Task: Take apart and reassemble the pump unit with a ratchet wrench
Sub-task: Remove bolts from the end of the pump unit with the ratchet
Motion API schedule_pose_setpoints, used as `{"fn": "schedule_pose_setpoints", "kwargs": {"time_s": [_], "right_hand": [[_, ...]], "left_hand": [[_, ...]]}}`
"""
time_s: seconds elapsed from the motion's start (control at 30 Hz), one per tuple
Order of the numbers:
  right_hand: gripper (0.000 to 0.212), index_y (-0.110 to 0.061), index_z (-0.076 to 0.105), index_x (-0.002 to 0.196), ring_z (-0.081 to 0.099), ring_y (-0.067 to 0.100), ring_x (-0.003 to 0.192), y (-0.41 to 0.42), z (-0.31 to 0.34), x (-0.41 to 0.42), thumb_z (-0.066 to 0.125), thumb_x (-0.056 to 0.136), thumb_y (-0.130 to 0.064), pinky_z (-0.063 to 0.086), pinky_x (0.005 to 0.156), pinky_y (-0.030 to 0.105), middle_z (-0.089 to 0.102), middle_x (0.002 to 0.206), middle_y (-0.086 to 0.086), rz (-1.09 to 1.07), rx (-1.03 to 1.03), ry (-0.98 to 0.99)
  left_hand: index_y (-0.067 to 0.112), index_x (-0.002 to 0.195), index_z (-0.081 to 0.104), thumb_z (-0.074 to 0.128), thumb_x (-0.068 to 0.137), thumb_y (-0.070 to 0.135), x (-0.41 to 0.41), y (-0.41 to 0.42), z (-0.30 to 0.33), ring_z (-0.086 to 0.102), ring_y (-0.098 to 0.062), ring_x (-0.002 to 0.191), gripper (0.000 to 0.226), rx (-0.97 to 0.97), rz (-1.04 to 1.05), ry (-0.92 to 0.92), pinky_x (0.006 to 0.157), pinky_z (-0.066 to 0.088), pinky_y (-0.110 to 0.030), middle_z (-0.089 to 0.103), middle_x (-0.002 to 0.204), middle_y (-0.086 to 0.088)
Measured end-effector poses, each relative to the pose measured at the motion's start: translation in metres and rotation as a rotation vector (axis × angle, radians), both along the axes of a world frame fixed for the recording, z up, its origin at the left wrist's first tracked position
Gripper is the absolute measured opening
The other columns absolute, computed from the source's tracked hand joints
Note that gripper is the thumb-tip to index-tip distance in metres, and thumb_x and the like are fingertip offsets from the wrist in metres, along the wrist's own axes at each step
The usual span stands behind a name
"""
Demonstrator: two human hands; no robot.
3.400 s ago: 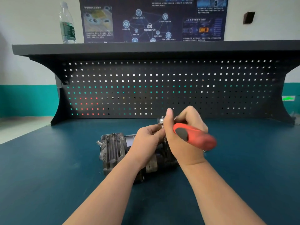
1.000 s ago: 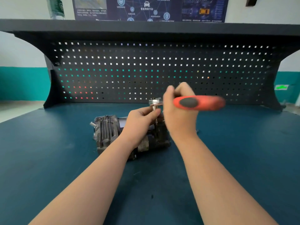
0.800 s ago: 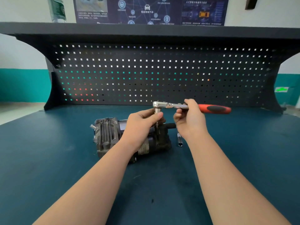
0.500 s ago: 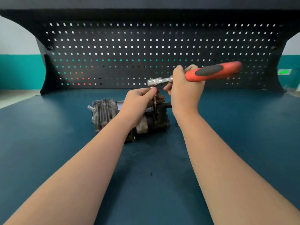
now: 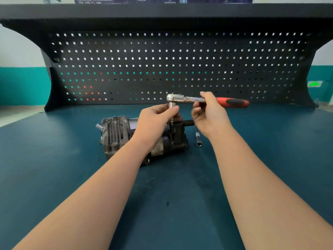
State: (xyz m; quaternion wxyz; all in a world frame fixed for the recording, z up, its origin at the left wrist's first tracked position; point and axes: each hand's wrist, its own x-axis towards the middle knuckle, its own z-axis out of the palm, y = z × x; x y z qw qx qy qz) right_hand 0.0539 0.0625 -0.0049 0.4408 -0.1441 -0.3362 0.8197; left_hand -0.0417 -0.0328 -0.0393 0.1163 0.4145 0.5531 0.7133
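A dark teal workbench top (image 5: pixel 54 177) fills the lower frame, backed by a black pegboard panel (image 5: pixel 180 60) under a dark shelf (image 5: pixel 162 10) along the top edge. Just left of centre the pump unit (image 5: pixel 117 136) lies on its side on the bench, its ribbed grey housing toward the left. The left hand (image 5: pixel 155 123) reaches over the pump, thumb and fingertips pinching the socket (image 5: pixel 171 105) that hangs below the ratchet wrench (image 5: pixel 189 99) head. The wrench lies level above the pump's right end, chrome head at centre, red and black handle pointing toward the right of the frame. The right hand (image 5: pixel 209 114) pinches the chrome shank between thumb and curled fingers, short of the red grip. A loose extension socket (image 5: pixel 198 139) lies on the bench just right of the pump, below the right hand.
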Motion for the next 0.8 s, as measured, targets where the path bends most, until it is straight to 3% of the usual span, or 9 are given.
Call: {"fn": "schedule_pose_setpoints", "kwargs": {"time_s": [0.1,0.17,0.27,0.37,0.43,0.53,0.67,0.73,0.8], "right_hand": [[0.015,-0.007,0.049,0.076,0.050,0.008,0.038,-0.003,-0.001,-0.008,0.055,0.089,-0.007,0.036,0.037,0.017,0.051,0.061,0.003,-0.095,0.016,0.019],[0.019,-0.011,0.045,0.070,0.050,0.012,0.037,-0.011,0.006,-0.008,0.052,0.087,-0.005,0.036,0.038,0.020,0.049,0.054,0.003,-0.240,0.194,0.008],[0.031,-0.021,0.032,0.060,0.051,0.018,0.044,-0.036,0.010,-0.006,0.051,0.083,-0.011,0.040,0.048,0.028,0.042,0.050,0.003,-0.635,0.742,-0.114],[0.029,-0.023,0.027,0.065,0.031,0.012,0.053,-0.065,0.002,-0.010,0.049,0.081,-0.012,0.031,0.053,0.021,0.032,0.063,-0.005,-0.959,1.348,-0.065],[0.027,-0.020,0.028,0.068,0.027,0.013,0.057,-0.068,-0.002,-0.013,0.048,0.081,-0.008,0.029,0.053,0.024,0.028,0.066,-0.007,-0.975,1.435,0.004],[0.033,-0.021,0.028,0.061,0.040,0.017,0.050,-0.052,0.004,-0.011,0.047,0.085,-0.011,0.032,0.053,0.029,0.035,0.053,-0.004,-0.858,1.059,-0.107],[0.020,-0.011,0.042,0.071,0.046,0.013,0.033,-0.018,0.006,-0.006,0.048,0.090,-0.007,0.030,0.035,0.018,0.045,0.053,0.006,-0.227,0.152,0.029],[0.016,-0.009,0.044,0.076,0.046,0.009,0.034,-0.008,0.001,-0.007,0.050,0.092,-0.008,0.030,0.034,0.016,0.046,0.060,0.004,-0.096,-0.048,0.052],[0.016,-0.009,0.044,0.076,0.047,0.009,0.035,-0.008,0.001,-0.010,0.050,0.091,-0.007,0.031,0.035,0.016,0.047,0.058,0.002,-0.126,-0.053,0.044]], "left_hand": [[0.013,0.090,0.067,0.057,0.093,0.021,-0.003,0.000,0.004,0.071,-0.019,0.084,0.014,-0.032,-0.072,-0.028,0.089,0.051,-0.042,0.073,0.079,-0.001],[0.009,0.098,0.064,0.053,0.095,0.019,-0.005,-0.001,0.005,0.071,-0.020,0.084,0.016,-0.034,-0.115,-0.064,0.087,0.052,-0.041,0.074,0.080,-0.002],[0.006,0.091,0.069,0.058,0.091,0.016,-0.005,0.001,0.004,0.068,-0.020,0.076,0.015,-0.014,-0.097,-0.050,0.080,0.054,-0.041,0.071,0.080,-0.008],[0.020,0.069,0.066,0.056,0.083,0.012,-0.005,-0.001,0.005,0.057,-0.014,0.063,0.019,-0.019,-0.021,0.110,0.063,0.050,-0.031,0.062,0.065,0.000],[0.026,0.062,0.065,0.054,0.082,0.012,-0.006,-0.004,0.004,0.056,-0.003,0.055,0.026,-0.021,0.017,0.118,0.057,0.048,-0.018,0.060,0.055,0.012],[0.018,0.066,0.073,0.062,0.079,0.020,-0.004,-0.004,-0.001,0.063,-0.012,0.063,0.017,0.027,-0.060,0.017,0.063,0.051,-0.027,0.068,0.065,0.001],[0.013,0.073,0.074,0.069,0.076,0.029,-0.004,0.000,-0.003,0.069,-0.015,0.077,0.017,0.042,-0.046,-0.014,0.076,0.052,-0.028,0.071,0.076,-0.004],[0.010,0.076,0.073,0.067,0.080,0.029,-0.005,0.000,-0.003,0.069,-0.015,0.078,0.020,0.020,-0.067,-0.002,0.078,0.053,-0.029,0.072,0.077,-0.003],[0.010,0.082,0.071,0.063,0.088,0.025,-0.006,0.001,-0.002,0.071,-0.019,0.080,0.018,0.010,-0.094,-0.052,0.083,0.052,-0.034,0.073,0.080,-0.004]]}}
